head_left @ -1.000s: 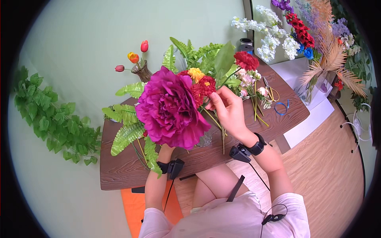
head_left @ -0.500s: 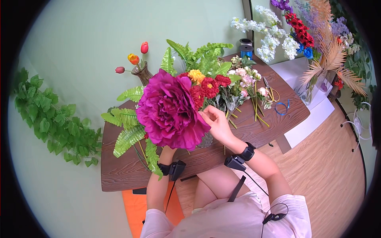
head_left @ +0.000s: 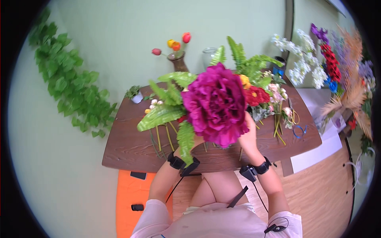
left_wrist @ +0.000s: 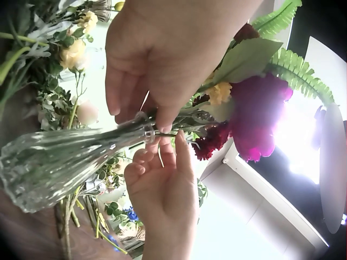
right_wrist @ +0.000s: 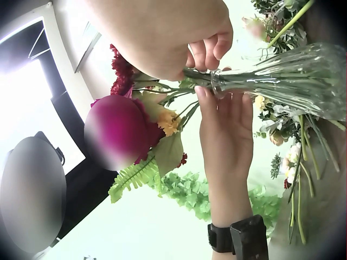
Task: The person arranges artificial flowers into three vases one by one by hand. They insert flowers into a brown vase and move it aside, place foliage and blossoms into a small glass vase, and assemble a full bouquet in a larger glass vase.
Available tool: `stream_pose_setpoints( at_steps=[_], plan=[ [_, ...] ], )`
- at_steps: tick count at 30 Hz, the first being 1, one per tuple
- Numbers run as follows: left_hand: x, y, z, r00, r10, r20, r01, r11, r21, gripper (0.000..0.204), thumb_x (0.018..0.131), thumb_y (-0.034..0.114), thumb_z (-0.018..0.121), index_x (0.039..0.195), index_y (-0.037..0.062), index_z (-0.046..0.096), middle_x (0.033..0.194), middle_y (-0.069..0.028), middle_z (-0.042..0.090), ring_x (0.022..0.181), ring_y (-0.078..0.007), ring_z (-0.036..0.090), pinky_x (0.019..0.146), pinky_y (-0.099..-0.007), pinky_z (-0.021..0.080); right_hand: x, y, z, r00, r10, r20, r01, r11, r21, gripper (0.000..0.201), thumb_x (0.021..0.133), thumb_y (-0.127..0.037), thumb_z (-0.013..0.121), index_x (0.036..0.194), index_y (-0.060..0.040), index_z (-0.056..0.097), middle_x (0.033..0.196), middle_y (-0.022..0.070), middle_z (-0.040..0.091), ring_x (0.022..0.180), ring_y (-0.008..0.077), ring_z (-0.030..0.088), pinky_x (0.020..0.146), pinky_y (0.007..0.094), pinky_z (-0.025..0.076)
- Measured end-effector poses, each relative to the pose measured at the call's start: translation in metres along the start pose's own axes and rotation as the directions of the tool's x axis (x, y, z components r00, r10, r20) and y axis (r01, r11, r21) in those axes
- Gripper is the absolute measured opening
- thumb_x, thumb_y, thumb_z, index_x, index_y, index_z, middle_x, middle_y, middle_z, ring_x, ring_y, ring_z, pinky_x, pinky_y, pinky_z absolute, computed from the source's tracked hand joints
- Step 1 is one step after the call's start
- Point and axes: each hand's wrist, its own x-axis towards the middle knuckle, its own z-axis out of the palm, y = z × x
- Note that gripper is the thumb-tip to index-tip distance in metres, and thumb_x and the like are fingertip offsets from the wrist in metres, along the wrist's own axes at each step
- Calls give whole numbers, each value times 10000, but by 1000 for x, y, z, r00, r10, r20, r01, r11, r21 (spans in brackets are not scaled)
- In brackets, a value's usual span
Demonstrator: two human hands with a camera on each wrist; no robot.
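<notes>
While both hands work at the neck of the ribbed, clear glass vase (left_wrist: 65, 162), I log it over the dark, wood-grained table (head_left: 131, 142); whether its base rests there, I cannot tell. The left hand (right_wrist: 227, 135) has its fingers wrapped behind the neck, thumb at the rim. The right hand (left_wrist: 165, 195) has fingers bent in beside the rim, closed lightly on the thin green stems (right_wrist: 173, 91). Above: a ruffled magenta peony (head_left: 216, 105), toothed fern leaves (head_left: 162, 117), crinkled red flowers (head_left: 256, 96).

Change: the red flower that the right hand held out one second ago is no longer held apart. My head view has shifted; a small potted plant (head_left: 136, 96) now shows.
</notes>
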Motion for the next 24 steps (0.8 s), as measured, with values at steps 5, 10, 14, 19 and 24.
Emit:
stream_pose_setpoints(
  at_steps=[5,10,14,19,24],
  plan=[
    [-26,12,-67,961,-72,-268,-25,940,-342,217,780,205,594,929,49,599,868,-156,609,848,-322,576,740,-403,437,-16,-4,-10,1000,-5,0,5,999,-49,220,836,-78,576,1021,5,491,942,51,556,906,123,531,796,244,417],
    [-73,-34,-83,707,-688,-163,512,658,-552,215,773,172,572,893,-6,551,917,-205,583,894,-385,549,743,-448,446,-43,1,-24,981,176,-82,-180,983,-37,176,866,-68,530,1031,-34,477,834,4,524,685,59,496,560,186,375],
    [-114,-129,-1,533,-698,-478,552,715,-430,305,773,214,595,973,-2,514,990,-237,559,950,-397,537,777,-468,447,-60,12,-29,965,245,-94,-248,969,-22,122,879,-61,503,994,-44,466,774,-3,497,638,65,489,529,189,366],
    [-133,-154,17,332,-910,-250,779,414,-472,380,766,262,626,994,4,465,969,-254,582,937,-409,562,793,-473,458,-72,7,-18,951,303,-69,-306,952,-31,89,889,-62,497,968,-44,459,767,1,495,629,73,480,544,198,363],
    [-135,-153,-1,271,-950,-156,798,313,-515,238,762,220,618,791,0,533,832,-235,622,877,-349,615,765,-426,486,-76,-2,-10,950,310,-45,-313,947,-69,41,894,-65,485,923,-36,493,772,12,530,624,67,477,546,196,365]
  ],
)
